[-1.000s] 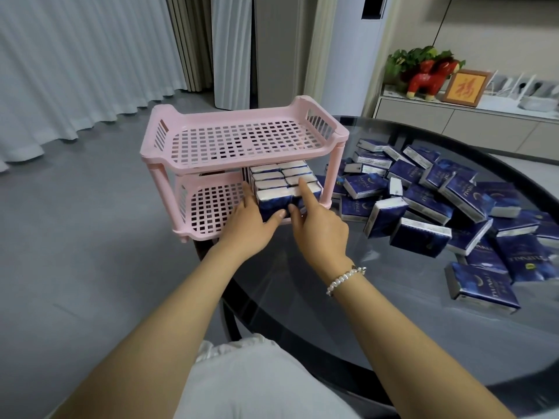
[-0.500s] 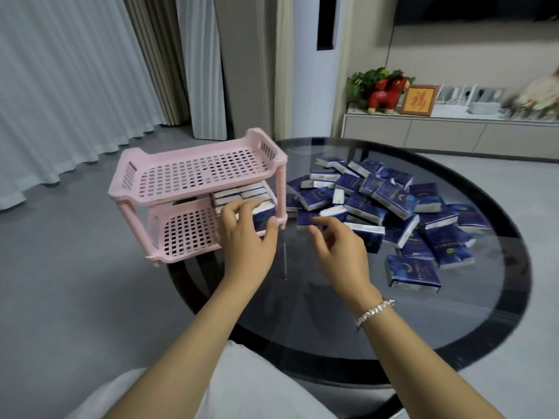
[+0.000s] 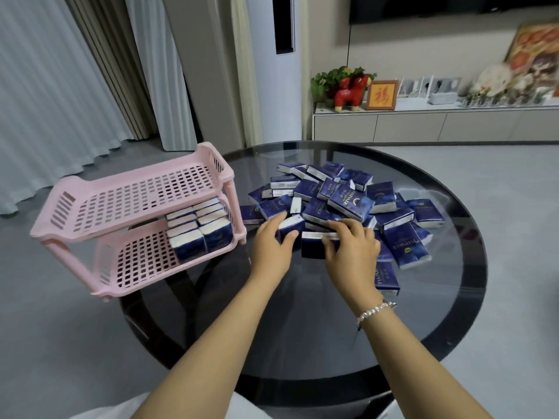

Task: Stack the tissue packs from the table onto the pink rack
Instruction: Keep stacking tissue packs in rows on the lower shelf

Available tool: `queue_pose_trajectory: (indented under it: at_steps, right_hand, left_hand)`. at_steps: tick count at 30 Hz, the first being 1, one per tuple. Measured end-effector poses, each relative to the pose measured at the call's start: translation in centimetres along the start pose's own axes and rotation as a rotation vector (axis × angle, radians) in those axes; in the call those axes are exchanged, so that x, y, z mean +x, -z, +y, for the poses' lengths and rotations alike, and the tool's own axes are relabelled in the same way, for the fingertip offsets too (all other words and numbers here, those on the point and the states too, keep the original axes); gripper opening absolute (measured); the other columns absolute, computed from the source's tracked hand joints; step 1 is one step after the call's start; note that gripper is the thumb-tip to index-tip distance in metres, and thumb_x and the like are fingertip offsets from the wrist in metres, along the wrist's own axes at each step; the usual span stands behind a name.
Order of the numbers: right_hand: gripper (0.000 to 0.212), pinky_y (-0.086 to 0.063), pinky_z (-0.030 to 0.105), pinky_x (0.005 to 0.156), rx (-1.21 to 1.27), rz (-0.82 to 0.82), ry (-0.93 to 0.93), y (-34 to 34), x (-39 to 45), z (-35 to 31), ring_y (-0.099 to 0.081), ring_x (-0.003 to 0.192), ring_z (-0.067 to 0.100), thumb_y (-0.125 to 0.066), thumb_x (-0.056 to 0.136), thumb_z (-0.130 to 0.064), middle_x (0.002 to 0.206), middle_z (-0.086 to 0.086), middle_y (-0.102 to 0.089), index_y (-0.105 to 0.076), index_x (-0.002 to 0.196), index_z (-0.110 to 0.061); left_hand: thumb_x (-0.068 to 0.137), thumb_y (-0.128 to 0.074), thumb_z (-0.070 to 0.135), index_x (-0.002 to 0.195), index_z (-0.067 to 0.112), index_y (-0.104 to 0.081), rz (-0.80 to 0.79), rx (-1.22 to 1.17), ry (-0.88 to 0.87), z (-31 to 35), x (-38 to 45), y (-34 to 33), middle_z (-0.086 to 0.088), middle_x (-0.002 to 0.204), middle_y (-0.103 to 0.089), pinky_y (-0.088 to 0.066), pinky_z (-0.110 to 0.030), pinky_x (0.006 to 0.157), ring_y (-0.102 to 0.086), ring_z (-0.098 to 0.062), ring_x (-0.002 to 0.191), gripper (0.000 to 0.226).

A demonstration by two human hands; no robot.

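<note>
A two-tier pink rack [image 3: 130, 201] stands at the left edge of the round glass table [image 3: 438, 313]. Several dark blue tissue packs [image 3: 198, 228] stand in rows at the right end of its lower shelf; the top shelf holds nothing. A heap of loose blue packs [image 3: 348, 201] covers the table's middle. My left hand [image 3: 270, 246] closes around one pack [image 3: 292, 226] at the heap's near edge. My right hand [image 3: 351, 249] grips another pack [image 3: 314, 244] beside it.
A low white cabinet [image 3: 423, 122] against the far wall carries a red horse figure [image 3: 351, 92], a framed picture and small items. Curtains hang at the left. Grey floor surrounds the table. One pack [image 3: 385, 278] lies apart at the near right.
Both hands left the rack's lower shelf and moved right to the heap, where each has closed on a pack. The camera view swung to the right.
</note>
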State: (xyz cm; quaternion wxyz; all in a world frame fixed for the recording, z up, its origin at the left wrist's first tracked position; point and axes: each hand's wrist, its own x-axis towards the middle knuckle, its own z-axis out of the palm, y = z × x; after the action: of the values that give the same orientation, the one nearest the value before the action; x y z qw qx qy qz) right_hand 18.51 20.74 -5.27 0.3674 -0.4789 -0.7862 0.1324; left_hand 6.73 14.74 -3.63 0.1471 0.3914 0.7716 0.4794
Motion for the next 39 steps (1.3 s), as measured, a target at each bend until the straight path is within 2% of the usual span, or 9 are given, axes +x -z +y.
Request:
queue_pose_trajectory:
  at_steps: [5, 9, 14, 21, 25, 29, 32, 35, 39]
  right_hand:
    - [0.025, -0.031, 0.032, 0.09, 0.089, -0.146, -0.016, 0.7, 0.3, 0.6, -0.051, 0.102, 0.029, -0.062, 0.088, -0.016, 0.11, 0.006, -0.055, -0.063, 0.112, -0.015]
    - [0.029, -0.038, 0.034, 0.093, 0.104, -0.249, -0.038, 0.8, 0.6, 0.7, -0.049, 0.103, 0.029, -0.062, 0.088, -0.021, 0.107, 0.008, -0.051, -0.061, 0.114, -0.01]
    - [0.013, -0.04, 0.021, 0.063, 0.465, -0.212, -0.192, 2.7, -0.8, -0.5, -0.058, 0.076, 0.01, -0.062, 0.088, -0.027, 0.083, -0.006, -0.064, -0.064, 0.093, -0.015]
    - [0.014, -0.036, 0.011, 0.046, 0.937, -0.286, -0.552, 4.3, -3.3, -0.4, -0.045, 0.045, 0.001, -0.06, 0.09, -0.031, 0.054, -0.01, -0.053, -0.069, 0.089, -0.02]
    - [0.023, -0.036, 0.023, 0.059, 1.078, -0.329, -0.561, 4.6, -3.8, -0.8, -0.038, 0.056, 0.012, -0.061, 0.089, -0.028, 0.05, -0.007, -0.044, -0.067, 0.07, -0.017]
    - [0.011, -0.039, 0.022, 0.059, 0.977, -0.284, -0.504, 4.6, -3.9, -1.8, -0.043, 0.054, 0.008, -0.065, 0.086, -0.025, 0.046, -0.012, -0.05, -0.072, 0.078, -0.025]
    - [0.009, -0.04, 0.015, 0.054, 0.923, -0.283, -0.454, 4.5, -3.9, -2.3, -0.047, 0.05, 0.0, -0.066, 0.085, -0.024, 0.052, -0.013, -0.061, -0.074, 0.089, -0.02]
    - [0.023, -0.044, 0.008, 0.058, 0.86, -0.246, -0.421, 4.4, -4.0, -2.6, -0.058, 0.06, -0.008, -0.067, 0.084, -0.028, 0.082, -0.01, -0.07, -0.071, 0.103, -0.015]
    - [0.046, -0.051, 0.025, 0.083, 0.874, -0.311, -0.44, 4.5, -4.3, -2.5, -0.061, 0.096, 0.005, -0.064, 0.084, -0.039, 0.105, -0.005, -0.065, -0.051, 0.126, -0.025]
  left_hand:
    - [0.09, -0.061, 0.011, 0.126, 0.02, -0.058, 0.111, -0.169, 0.036, -0.9, -0.5, -0.1, 0.005, 0.123, -0.06, -0.035, -0.011, 0.088, -0.053, -0.013, 0.116, 0.038]
    - [0.089, -0.064, 0.023, 0.125, 0.026, -0.058, 0.142, -0.323, 0.129, -1.6, -0.5, 1.9, 0.001, 0.114, -0.06, -0.044, -0.022, 0.086, -0.057, -0.012, 0.102, 0.036]
    - [0.093, -0.058, 0.029, 0.121, 0.021, -0.061, 0.039, -0.46, 0.264, -2.1, -1.7, 3.6, 0.0, 0.1, -0.063, -0.045, -0.021, 0.055, -0.058, -0.011, 0.078, 0.029]
    - [0.092, -0.059, 0.033, 0.101, 0.034, -0.063, -0.044, -0.495, 0.274, -1.9, -2.4, 3.5, 0.001, 0.099, -0.064, -0.044, -0.025, 0.053, -0.058, -0.015, 0.082, 0.01]
    - [0.093, -0.057, 0.033, 0.101, 0.029, -0.066, -0.119, -0.505, 0.234, -1.6, -2.6, 3.0, -0.005, 0.11, -0.068, -0.056, -0.038, 0.079, -0.065, -0.02, 0.096, 0.013]
    - [0.094, -0.048, 0.04, 0.104, 0.012, -0.06, -0.239, -0.624, 0.222, -0.2, -3.7, 2.7, -0.009, 0.088, -0.067, -0.054, -0.031, 0.054, -0.066, -0.017, 0.07, 0.032]
    - [0.076, -0.059, 0.051, 0.102, 0.011, -0.053, -0.287, -0.624, 0.229, 0.1, -4.1, 2.9, -0.01, 0.089, -0.067, -0.054, -0.031, 0.051, -0.067, -0.017, 0.067, 0.048]
    - [0.081, -0.069, 0.031, 0.106, 0.017, -0.048, -0.303, -0.635, 0.243, 0.1, -4.3, 2.8, -0.013, 0.108, -0.065, -0.056, -0.034, 0.054, -0.069, -0.02, 0.079, 0.035]
    - [0.087, -0.065, 0.023, 0.119, 0.019, -0.05, -0.284, -0.711, 0.26, -0.1, -4.2, 2.7, -0.009, 0.112, -0.064, -0.059, -0.043, 0.075, -0.068, -0.021, 0.092, 0.035]
